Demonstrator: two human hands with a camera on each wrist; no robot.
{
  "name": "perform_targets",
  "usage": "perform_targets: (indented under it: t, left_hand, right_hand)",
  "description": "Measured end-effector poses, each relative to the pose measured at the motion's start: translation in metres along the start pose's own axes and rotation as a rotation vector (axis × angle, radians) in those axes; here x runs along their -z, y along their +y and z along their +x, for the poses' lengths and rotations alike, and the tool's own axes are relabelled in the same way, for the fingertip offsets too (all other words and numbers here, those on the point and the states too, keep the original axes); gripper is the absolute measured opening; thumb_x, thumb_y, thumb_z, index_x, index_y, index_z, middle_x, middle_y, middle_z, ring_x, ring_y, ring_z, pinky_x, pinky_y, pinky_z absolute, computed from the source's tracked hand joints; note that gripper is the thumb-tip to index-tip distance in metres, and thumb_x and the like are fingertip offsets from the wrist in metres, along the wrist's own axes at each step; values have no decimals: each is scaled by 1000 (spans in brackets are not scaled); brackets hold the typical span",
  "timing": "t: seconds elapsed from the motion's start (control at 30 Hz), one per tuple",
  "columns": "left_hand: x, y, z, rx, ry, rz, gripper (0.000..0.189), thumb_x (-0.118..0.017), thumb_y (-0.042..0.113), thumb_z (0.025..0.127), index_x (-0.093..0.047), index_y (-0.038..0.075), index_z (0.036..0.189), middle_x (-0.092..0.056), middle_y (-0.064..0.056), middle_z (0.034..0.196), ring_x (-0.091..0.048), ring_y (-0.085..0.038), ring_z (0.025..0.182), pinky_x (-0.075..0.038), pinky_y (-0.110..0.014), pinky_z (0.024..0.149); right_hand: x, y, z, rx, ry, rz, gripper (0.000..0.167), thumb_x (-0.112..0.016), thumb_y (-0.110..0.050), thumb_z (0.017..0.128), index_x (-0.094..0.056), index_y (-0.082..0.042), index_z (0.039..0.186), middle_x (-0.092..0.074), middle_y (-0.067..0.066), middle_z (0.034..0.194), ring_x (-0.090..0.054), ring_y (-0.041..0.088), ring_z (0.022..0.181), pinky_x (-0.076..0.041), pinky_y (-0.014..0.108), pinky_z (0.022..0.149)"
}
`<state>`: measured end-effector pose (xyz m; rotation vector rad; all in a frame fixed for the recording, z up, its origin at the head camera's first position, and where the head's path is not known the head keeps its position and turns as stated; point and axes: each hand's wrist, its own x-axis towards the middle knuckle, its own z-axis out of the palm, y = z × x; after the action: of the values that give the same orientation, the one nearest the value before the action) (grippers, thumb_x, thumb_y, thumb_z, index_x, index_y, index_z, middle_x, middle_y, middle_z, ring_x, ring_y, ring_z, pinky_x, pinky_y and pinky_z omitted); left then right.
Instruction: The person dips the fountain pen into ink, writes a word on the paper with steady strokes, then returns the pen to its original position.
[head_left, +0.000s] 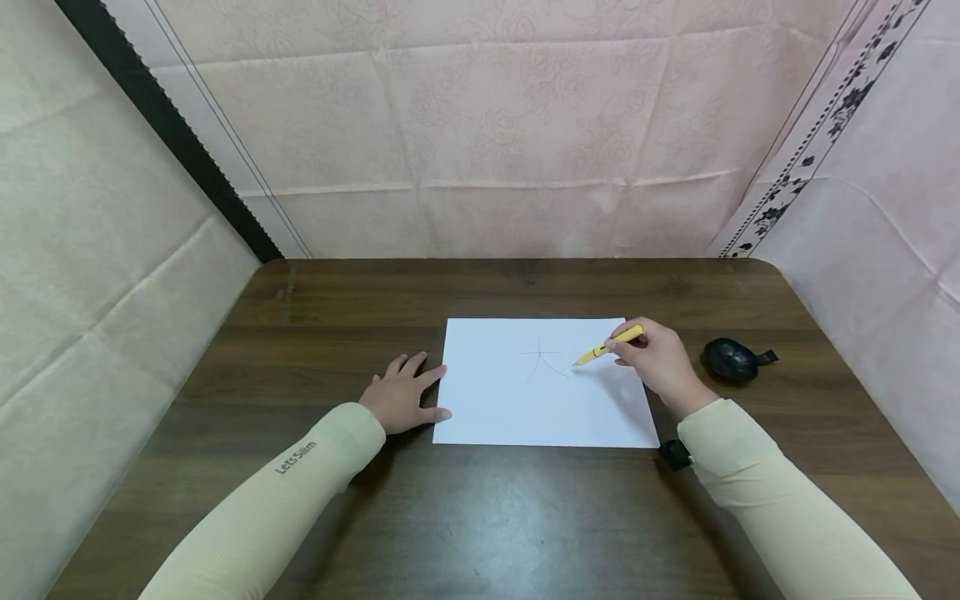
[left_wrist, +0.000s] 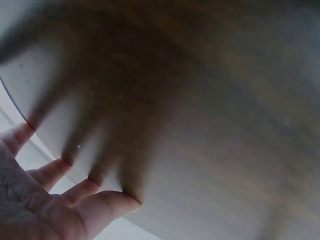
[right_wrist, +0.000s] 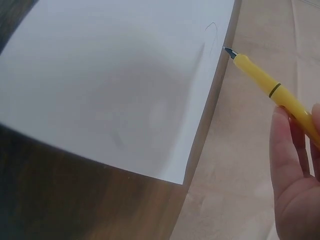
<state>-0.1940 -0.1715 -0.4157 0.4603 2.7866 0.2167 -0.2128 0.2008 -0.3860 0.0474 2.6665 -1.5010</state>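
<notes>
A white sheet of paper point(head_left: 495, 408) lies on the brown wooden table, with several thin dark strokes point(head_left: 542, 357) on its upper middle. My right hand point(head_left: 663, 362) pinches a yellow fountain pen point(head_left: 626, 335) above the sheet's right part. The pen's nib point(right_wrist: 230, 52) points down and left, close to the strokes; whether it touches the paper I cannot tell. At the sheet's left edge, my left hand point(head_left: 401, 396) rests with fingers spread, thumb and index finger reaching onto the paper. In the left wrist view its fingertips point(left_wrist: 131, 201) press down on the surface.
To the right of my right hand sits a dark rounded object point(head_left: 731, 360) with a short tab; its kind is unclear. The wooden table point(head_left: 375, 517) extends around the sheet. Pale patterned cloth point(head_left: 510, 125) hangs behind the table and along both sides.
</notes>
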Motion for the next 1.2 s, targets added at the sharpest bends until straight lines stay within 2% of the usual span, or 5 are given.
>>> perform_targets:
  t: [0.47,0.9,1.2]
  left_hand:
    - [-2,-2,1,-6,-5,1,76,-57,57,90,-30,24,153,-18,-17,159,-16,-42,144,-28,-71,101]
    - [0,-1,0,-1,-10,-11,76,-57,57,91,-30,23,153,-17,-17,159,-15,-43,144,-27,-71,102]
    - [-5,-4,3,-4,4,-5,77,-58,58,90,-30,25,153,-18,-16,159,-16,-42,144,-27,-71,101]
  right_hand:
    - [5,2,-3,23,11,13,27,-64,-19,95,-60,0,113,-58,19,117,-61,36,106,-53,39,88]
    - [16,7,-3,-1,56,15,29,-63,-22,95,-60,-2,115,-57,19,118,-61,33,104,-52,41,88]
    - [22,11,-4,-17,58,41,29,-64,-20,95,-57,0,115,-56,19,117,-62,35,107,-52,39,87]
